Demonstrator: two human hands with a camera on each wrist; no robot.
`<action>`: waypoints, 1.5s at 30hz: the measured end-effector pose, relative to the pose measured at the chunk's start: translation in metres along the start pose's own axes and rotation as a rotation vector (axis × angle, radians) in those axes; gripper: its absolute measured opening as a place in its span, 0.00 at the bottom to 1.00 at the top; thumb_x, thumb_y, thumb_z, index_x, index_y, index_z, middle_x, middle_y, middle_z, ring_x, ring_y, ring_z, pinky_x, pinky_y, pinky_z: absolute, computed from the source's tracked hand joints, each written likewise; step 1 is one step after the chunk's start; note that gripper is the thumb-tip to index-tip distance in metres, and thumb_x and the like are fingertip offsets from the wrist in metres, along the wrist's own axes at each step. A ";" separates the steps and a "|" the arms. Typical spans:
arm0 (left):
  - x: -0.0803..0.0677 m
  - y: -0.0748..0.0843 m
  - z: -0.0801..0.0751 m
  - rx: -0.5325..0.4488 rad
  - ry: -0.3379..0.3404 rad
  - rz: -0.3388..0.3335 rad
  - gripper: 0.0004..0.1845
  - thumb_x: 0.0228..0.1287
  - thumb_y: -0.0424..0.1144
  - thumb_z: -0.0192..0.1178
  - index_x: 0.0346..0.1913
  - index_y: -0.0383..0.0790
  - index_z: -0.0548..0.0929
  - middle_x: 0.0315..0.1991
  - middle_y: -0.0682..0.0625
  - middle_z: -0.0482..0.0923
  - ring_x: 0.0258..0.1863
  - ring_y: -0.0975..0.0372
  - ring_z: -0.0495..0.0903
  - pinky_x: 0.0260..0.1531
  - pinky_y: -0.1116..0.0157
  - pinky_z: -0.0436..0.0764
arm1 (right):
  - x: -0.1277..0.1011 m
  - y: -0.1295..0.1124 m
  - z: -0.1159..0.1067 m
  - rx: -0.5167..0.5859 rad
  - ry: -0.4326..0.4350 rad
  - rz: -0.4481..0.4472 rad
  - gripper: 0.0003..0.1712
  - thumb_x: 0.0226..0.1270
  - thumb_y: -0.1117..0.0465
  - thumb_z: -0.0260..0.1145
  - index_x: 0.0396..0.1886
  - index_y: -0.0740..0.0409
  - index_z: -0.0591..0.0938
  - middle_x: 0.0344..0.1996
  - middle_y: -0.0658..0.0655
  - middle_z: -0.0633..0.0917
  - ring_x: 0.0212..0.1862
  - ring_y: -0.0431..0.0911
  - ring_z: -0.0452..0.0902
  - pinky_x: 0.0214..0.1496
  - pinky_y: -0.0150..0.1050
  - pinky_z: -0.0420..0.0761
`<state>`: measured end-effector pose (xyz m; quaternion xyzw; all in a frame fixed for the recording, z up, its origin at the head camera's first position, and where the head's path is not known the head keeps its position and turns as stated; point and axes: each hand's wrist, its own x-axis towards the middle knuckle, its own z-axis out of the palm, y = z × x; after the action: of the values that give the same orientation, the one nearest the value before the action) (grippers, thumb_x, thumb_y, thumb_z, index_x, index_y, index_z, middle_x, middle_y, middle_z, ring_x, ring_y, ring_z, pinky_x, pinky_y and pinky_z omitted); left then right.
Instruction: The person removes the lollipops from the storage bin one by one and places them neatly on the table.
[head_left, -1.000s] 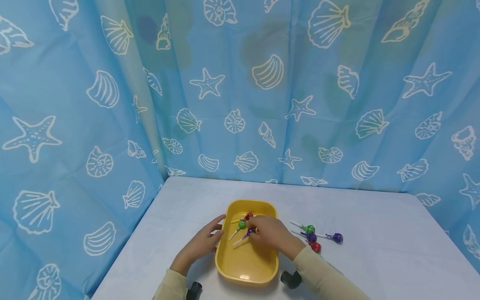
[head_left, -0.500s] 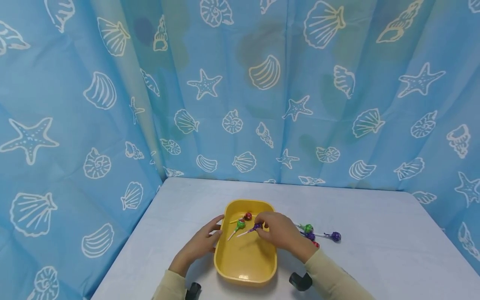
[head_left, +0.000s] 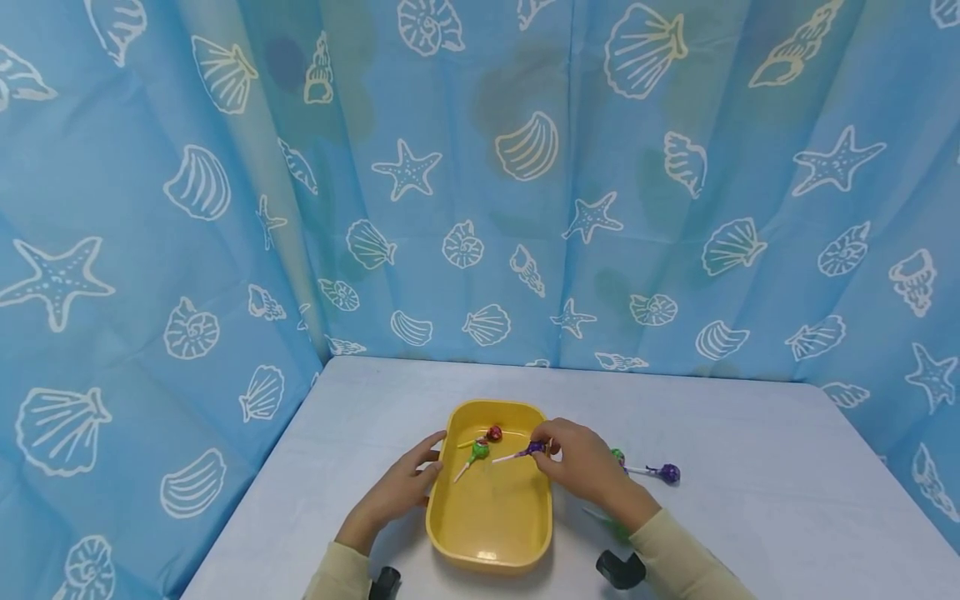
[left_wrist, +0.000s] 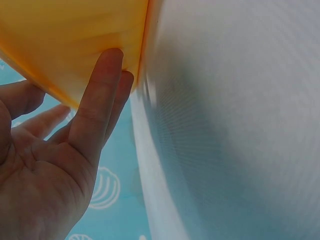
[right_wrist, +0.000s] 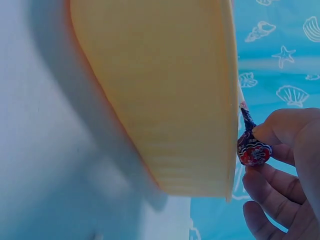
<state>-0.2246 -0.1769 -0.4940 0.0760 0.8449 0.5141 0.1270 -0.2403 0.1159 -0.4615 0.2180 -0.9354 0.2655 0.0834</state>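
A yellow tray (head_left: 489,521) stands on the white table; inside it lie a green lollipop (head_left: 479,451) and a red lollipop (head_left: 494,433). My right hand (head_left: 587,468) pinches a purple lollipop (head_left: 536,447) by its wrapped head over the tray's right rim, the white stick pointing left across the tray. In the right wrist view that lollipop (right_wrist: 254,151) sits between thumb and fingers, just past the tray's rim. My left hand (head_left: 402,486) rests against the tray's left side. The left wrist view shows its fingers (left_wrist: 95,102) extended against the outer wall.
Right of the tray lie a purple lollipop (head_left: 670,473) and a green lollipop (head_left: 618,456), partly hidden by my right hand. Something green (head_left: 617,528) shows beneath my right wrist. A blue shell-patterned curtain (head_left: 450,192) hangs behind the table.
My right hand has lifted the purple lollipop from the tray's middle and carried it right to the right rim. The left hand keeps its place on the tray.
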 end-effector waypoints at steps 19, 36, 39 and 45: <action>0.000 -0.001 0.001 -0.004 0.005 0.001 0.30 0.79 0.40 0.52 0.79 0.47 0.61 0.67 0.33 0.69 0.59 0.41 0.77 0.39 0.53 0.89 | -0.016 0.020 -0.015 -0.010 0.086 0.044 0.09 0.62 0.58 0.75 0.40 0.46 0.85 0.32 0.39 0.81 0.35 0.38 0.74 0.37 0.32 0.81; -0.001 0.002 0.001 0.006 0.004 -0.010 0.29 0.79 0.40 0.51 0.79 0.47 0.61 0.68 0.33 0.68 0.59 0.41 0.77 0.39 0.54 0.89 | -0.041 0.049 -0.034 -0.004 0.093 0.157 0.12 0.63 0.58 0.74 0.45 0.52 0.85 0.35 0.46 0.83 0.35 0.41 0.77 0.36 0.33 0.83; -0.001 0.002 0.000 0.003 0.000 -0.010 0.29 0.79 0.40 0.51 0.79 0.47 0.61 0.68 0.33 0.68 0.60 0.41 0.77 0.40 0.54 0.89 | -0.046 0.053 -0.036 0.003 0.100 0.172 0.13 0.62 0.59 0.75 0.46 0.53 0.85 0.35 0.47 0.84 0.36 0.42 0.78 0.39 0.37 0.85; 0.000 0.001 -0.001 -0.010 -0.012 0.013 0.30 0.79 0.39 0.51 0.80 0.46 0.60 0.68 0.32 0.68 0.59 0.41 0.78 0.39 0.54 0.89 | -0.056 0.061 -0.040 0.015 0.128 0.178 0.12 0.62 0.60 0.75 0.45 0.55 0.85 0.37 0.49 0.85 0.41 0.46 0.81 0.45 0.50 0.87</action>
<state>-0.2249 -0.1766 -0.4924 0.0843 0.8410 0.5186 0.1291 -0.2161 0.2041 -0.4704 0.1171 -0.9418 0.2924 0.1175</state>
